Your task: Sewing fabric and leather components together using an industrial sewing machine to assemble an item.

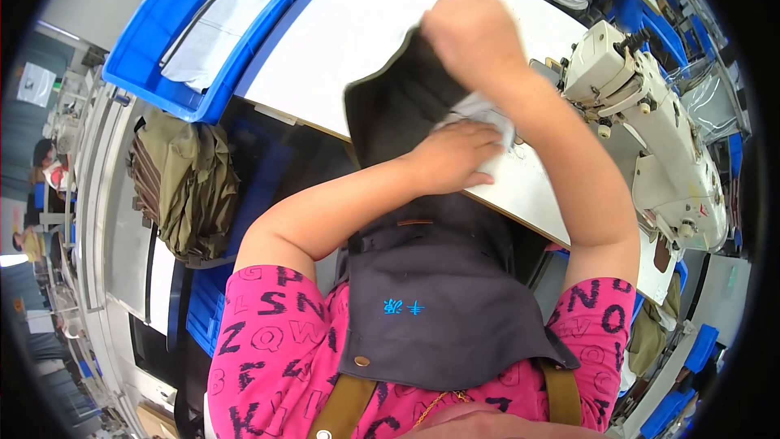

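Note:
A dark olive-brown fabric piece (398, 102) hangs over the near edge of the white sewing table (325, 41), its upper edge lifted. At that raised edge, my right hand (475, 36) is closed on the fabric, slightly blurred. My left hand (457, 156) lies palm down lower on the work, fingers stretched out over a whitish cloth layer (497, 123). Part of this pale layer is covered by my hand and the dark fabric. To the right of both hands stands a white sewing machine (650, 114).
A blue plastic bin (183, 32) holding pale folded fabric (223, 24) stands at the table's left. Below it hangs a stack of olive-green fabric pieces (183, 187). More workstations and people appear along the left rim. I wear a dark apron (447, 309).

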Tool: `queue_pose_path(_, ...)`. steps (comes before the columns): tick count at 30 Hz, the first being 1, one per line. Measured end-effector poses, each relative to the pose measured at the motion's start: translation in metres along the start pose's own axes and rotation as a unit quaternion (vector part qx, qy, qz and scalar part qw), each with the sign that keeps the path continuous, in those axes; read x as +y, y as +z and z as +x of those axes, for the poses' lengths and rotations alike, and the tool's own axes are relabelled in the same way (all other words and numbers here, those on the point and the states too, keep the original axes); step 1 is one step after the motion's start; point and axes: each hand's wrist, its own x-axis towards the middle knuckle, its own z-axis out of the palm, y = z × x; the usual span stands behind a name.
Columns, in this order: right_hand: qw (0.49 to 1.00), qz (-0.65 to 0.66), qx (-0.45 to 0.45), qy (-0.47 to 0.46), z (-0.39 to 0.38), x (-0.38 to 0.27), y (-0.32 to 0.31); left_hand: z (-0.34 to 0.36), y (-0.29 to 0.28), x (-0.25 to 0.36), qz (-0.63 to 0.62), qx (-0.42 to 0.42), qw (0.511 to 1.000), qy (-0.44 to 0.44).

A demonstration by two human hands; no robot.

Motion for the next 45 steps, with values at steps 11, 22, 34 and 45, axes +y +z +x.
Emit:
queue_pose_path(11, 0.943, 0.15, 0.265, 0.136, -0.093, -0.027, -0.058, 0.009, -0.067, 0.002, -0.276, 0.335, 0.875, -0.212)
queue_pose_path(22, 0.973, 0.055, -0.028, 0.221, -0.213, -0.062, -0.067, 0.028, -0.037, -0.003, 0.139, 0.223, 0.957, -0.12)
queue_pose_path(34, 0.972, 0.01, 0.131, 0.194, -0.063, -0.049, -0.161, 0.057, -0.12, 0.078, 0.129, -0.002, 0.974, -0.185)
queue_pose_path(45, 0.964, 0.174, 0.043, 0.198, -0.03, -0.047, -0.11, -0.096, -0.085, 0.022, -0.443, -0.262, 0.804, -0.298)
